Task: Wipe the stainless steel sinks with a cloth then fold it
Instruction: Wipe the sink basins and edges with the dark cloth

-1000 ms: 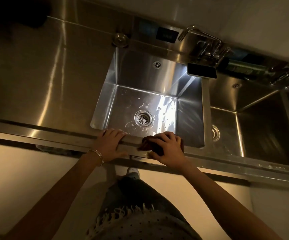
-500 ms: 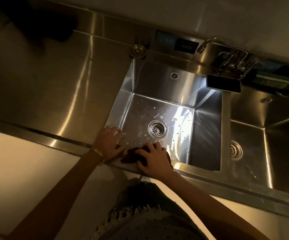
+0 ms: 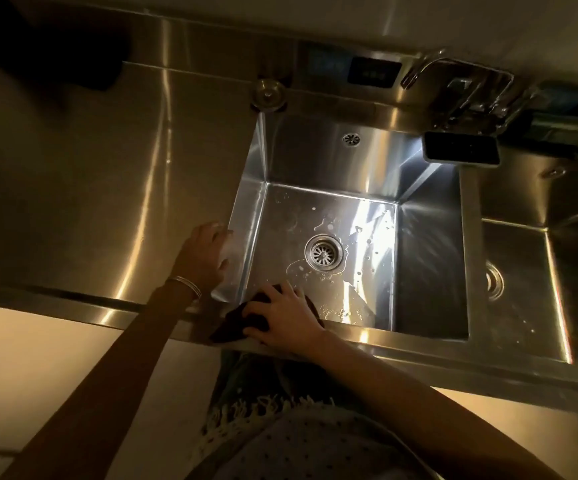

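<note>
The left stainless steel sink (image 3: 429, 258) has a wet floor with water drops around its round drain (image 3: 323, 252). A dark cloth (image 3: 232, 323) lies on the sink's front rim at the near left corner. My right hand (image 3: 285, 315) presses flat on the cloth, fingers spread over it. My left hand (image 3: 204, 256), with a bangle on the wrist, rests flat on the counter at the sink's left rim and holds nothing. A second sink (image 3: 536, 271) lies to the right, partly out of view.
A steel counter (image 3: 90, 174) stretches left of the sink. A tap (image 3: 453, 81) and a dark rectangular holder (image 3: 460, 148) sit at the back between the sinks. A round metal cap (image 3: 268, 93) sits at the back left corner. A dark object (image 3: 55, 50) lies at the far left.
My right hand slid the cloth left along the front rim to the near left corner. My left hand moved from the front rim up along the sink's left rim. The view shifted.
</note>
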`<move>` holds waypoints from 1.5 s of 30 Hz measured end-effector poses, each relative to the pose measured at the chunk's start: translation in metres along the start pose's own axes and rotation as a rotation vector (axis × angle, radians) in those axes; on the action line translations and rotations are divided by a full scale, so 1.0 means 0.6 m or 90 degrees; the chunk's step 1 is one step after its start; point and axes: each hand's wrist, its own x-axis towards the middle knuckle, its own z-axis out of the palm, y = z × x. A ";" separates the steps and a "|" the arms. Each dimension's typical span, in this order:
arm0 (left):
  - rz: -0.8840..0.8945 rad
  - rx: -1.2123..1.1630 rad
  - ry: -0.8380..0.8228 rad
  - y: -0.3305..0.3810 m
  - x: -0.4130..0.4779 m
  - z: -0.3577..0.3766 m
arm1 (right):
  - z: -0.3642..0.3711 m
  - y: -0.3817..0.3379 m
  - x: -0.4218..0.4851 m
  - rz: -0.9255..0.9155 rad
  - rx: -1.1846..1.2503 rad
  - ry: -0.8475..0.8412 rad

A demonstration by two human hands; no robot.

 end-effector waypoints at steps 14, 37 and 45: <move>0.128 -0.005 -0.055 -0.088 0.083 -0.040 | 0.016 -0.015 0.035 0.246 0.101 0.140; 0.075 -0.011 0.027 -0.053 0.398 -0.071 | -0.292 0.319 0.275 0.474 0.047 0.583; 0.077 -0.029 0.012 -0.086 0.411 -0.031 | -0.356 0.439 0.364 0.537 0.058 0.566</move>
